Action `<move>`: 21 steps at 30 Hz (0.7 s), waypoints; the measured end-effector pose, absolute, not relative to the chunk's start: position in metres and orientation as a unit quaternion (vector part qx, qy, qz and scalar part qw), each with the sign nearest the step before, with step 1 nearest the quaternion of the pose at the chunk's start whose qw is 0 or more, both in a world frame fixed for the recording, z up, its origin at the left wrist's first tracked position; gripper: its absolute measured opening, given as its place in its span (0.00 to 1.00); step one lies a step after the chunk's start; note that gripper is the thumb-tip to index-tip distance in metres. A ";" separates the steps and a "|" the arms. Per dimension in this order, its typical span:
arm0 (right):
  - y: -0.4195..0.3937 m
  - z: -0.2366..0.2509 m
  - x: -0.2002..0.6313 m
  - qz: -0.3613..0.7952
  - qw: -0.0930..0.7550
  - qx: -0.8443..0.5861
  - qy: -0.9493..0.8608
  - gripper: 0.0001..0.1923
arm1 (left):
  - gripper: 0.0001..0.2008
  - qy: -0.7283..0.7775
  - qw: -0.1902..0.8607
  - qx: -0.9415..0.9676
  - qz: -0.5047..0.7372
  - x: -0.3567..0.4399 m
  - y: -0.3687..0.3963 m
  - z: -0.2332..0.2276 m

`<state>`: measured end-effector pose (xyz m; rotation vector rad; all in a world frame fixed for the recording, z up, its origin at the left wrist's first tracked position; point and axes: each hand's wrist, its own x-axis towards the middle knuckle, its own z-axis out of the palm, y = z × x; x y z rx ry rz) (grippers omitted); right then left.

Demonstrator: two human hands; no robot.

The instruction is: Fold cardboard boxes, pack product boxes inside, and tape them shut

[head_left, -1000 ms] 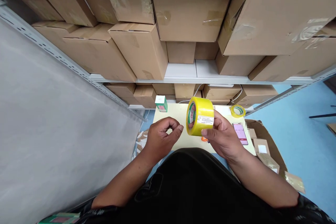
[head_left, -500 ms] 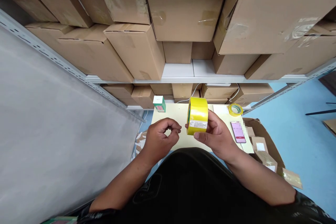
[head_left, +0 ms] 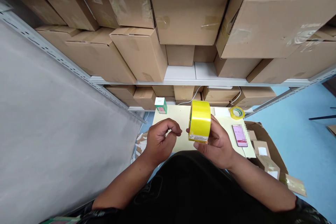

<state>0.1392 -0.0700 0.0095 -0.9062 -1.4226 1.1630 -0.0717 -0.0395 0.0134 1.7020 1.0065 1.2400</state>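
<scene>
My right hand (head_left: 217,145) holds a wide roll of yellow packing tape (head_left: 200,119) over the table, thumb under the near edge and other fingers around the far side and core. A printed white label (head_left: 198,138) shows low on the roll. To its left, apart from the tape, is my left hand (head_left: 163,140), fingers curled in and thumb tucked beside them, with nothing visible in it. Both hands are above the pale yellow table (head_left: 181,112).
On the table are a green and white small box (head_left: 161,105), a second tape roll (head_left: 237,112) and a phone (head_left: 239,135). Cardboard boxes (head_left: 190,17) fill the shelves (head_left: 183,81) ahead. A large open carton (head_left: 273,150) with boxes stands at right; a grey wall (head_left: 52,129) is at left.
The tape roll has turned in my right hand, so its label sits lower. My left thumb has drawn in slightly from the fingertips. The view has shifted a little.
</scene>
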 end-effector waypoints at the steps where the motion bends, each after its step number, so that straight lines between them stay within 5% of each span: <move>1: -0.070 0.008 0.140 0.476 0.518 -0.374 -0.604 0.31 | 0.09 0.395 0.400 0.668 0.488 -0.072 -0.040 0.014; 10: -0.069 0.011 0.147 0.301 0.495 -0.351 -0.735 0.24 | 0.11 0.359 0.388 0.672 0.518 -0.075 -0.039 0.007; 21: -0.067 0.014 0.139 0.145 0.474 -0.306 -0.813 0.28 | 0.12 0.365 0.390 0.671 0.514 -0.074 -0.041 0.006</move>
